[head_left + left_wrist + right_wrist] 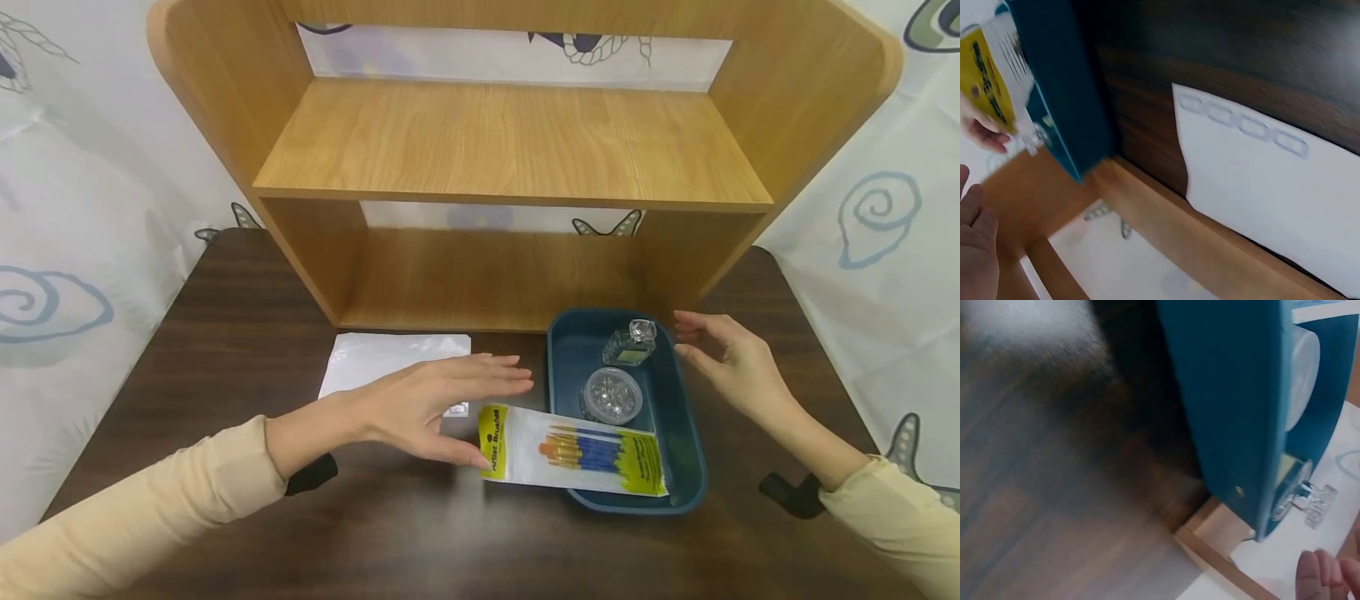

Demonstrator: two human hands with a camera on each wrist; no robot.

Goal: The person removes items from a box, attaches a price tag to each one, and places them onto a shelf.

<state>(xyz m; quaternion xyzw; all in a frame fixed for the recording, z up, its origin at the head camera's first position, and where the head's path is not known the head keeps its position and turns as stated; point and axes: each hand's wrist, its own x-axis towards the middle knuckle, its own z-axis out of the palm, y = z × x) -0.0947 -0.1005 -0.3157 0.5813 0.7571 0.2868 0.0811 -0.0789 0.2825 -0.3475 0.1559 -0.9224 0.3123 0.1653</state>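
Note:
A blue tray (692, 450) on the dark table holds a glass bottle (630, 343) with a faceted cap and a round clear container (612, 396). A packet of brushes (577, 450) lies across the tray's front, its left end past the rim. My left hand (435, 404), fingers extended, is over the packet's left end and holds nothing; whether the thumb touches the packet cannot be told. My right hand (731, 362) is just right of the tray near the bottle, fingers slightly bent and empty. The right wrist view shows the bottle's cap (1319, 503) beyond the tray's wall (1229, 400).
A wooden shelf unit (510, 146) with two levels stands behind the tray. Left of the tray a white sheet (390, 354) lies on the table (420, 542), partly under my left hand. Patterned white cloth (90, 208) hangs around the table.

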